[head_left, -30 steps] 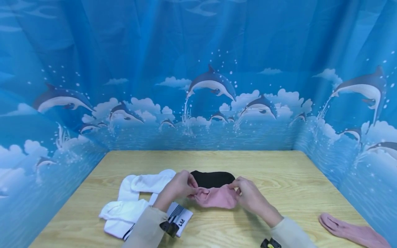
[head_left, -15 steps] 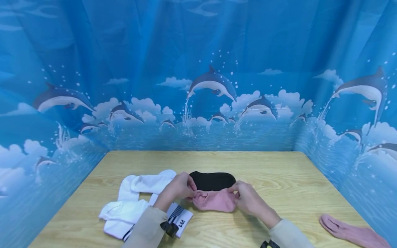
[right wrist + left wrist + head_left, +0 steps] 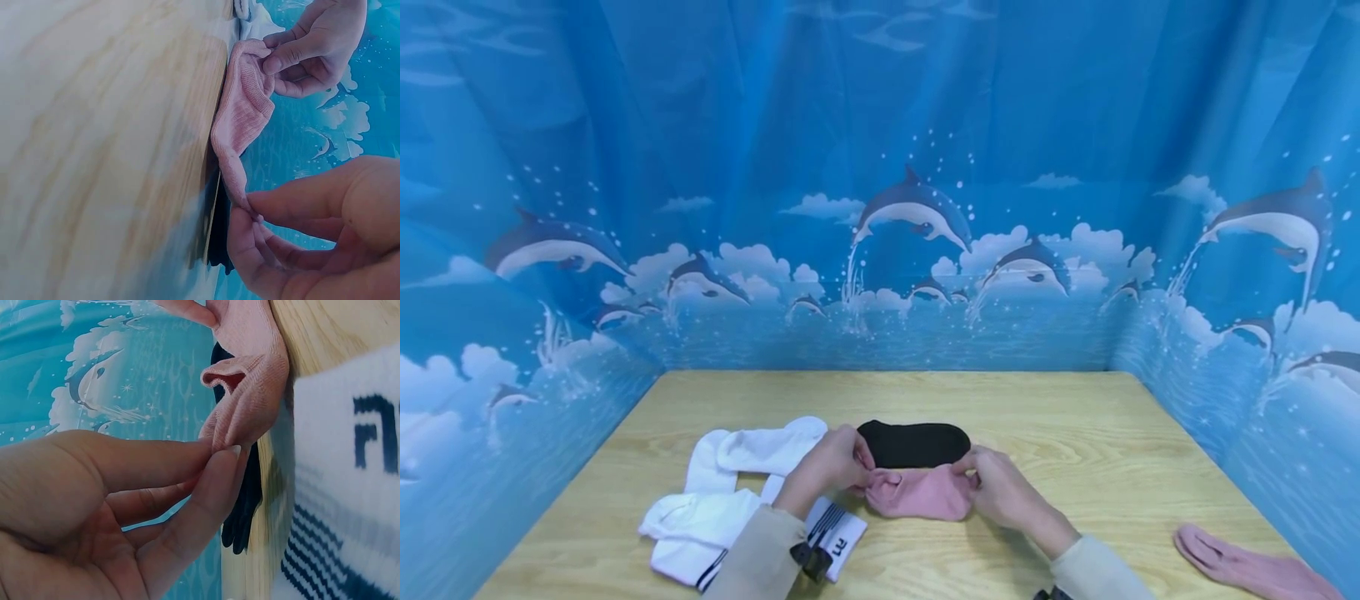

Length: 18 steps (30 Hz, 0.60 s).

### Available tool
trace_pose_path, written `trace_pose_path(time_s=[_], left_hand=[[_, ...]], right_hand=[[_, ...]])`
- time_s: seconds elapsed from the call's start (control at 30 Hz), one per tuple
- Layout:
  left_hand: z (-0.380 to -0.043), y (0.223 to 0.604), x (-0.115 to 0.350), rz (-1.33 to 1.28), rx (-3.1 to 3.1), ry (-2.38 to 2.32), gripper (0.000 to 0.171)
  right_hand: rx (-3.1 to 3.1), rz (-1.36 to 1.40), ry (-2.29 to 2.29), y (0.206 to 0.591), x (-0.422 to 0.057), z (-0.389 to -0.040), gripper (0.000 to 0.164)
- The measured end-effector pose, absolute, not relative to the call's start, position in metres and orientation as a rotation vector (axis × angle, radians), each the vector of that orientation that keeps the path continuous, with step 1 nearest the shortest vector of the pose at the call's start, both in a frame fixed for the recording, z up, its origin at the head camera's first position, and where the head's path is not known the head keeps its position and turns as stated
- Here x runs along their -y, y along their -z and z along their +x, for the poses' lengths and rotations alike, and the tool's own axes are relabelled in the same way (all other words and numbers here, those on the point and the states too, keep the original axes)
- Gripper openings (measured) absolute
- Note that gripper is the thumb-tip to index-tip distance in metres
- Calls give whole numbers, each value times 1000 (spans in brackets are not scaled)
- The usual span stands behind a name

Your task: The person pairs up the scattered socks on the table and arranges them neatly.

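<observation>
A short pink sock (image 3: 921, 493) is stretched between both hands, just in front of a black sock (image 3: 913, 445) that lies on the table. My left hand (image 3: 838, 460) pinches its left end between thumb and fingertips, as the left wrist view shows at the sock's bunched fabric (image 3: 250, 400). At the other end my right hand (image 3: 1003, 490) pinches the toe or heel corner, I cannot tell which; the right wrist view shows thumb and forefinger meeting on the sock (image 3: 234, 175). Part of the black sock's near edge is hidden behind the pink one.
White socks (image 3: 700, 521) with black stripes lie to the left, partly under the left forearm. One striped cuff (image 3: 835, 537) with dark lettering sits beside the left wrist. Another pink sock (image 3: 1247, 562) lies at the table's right. A blue dolphin-print curtain (image 3: 880, 183) surrounds the wooden table (image 3: 1075, 417).
Both hands have brought the pink sock slightly nearer to me and lower, so more of the black sock shows behind it. Both pinches stay in place.
</observation>
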<state>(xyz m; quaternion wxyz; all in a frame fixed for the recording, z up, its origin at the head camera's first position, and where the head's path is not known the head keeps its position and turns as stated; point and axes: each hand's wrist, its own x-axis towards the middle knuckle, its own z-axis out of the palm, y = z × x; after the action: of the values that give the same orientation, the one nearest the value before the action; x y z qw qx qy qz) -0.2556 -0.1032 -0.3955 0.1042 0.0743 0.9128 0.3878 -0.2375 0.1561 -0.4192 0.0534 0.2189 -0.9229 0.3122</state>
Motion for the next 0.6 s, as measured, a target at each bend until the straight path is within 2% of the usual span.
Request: trace_pose_path(time_s=[0.6], left_hand=[[-253, 398, 103, 217, -2717, -1115, 15]], right_hand=[[2802, 672, -949, 422, -157, -238, 30]])
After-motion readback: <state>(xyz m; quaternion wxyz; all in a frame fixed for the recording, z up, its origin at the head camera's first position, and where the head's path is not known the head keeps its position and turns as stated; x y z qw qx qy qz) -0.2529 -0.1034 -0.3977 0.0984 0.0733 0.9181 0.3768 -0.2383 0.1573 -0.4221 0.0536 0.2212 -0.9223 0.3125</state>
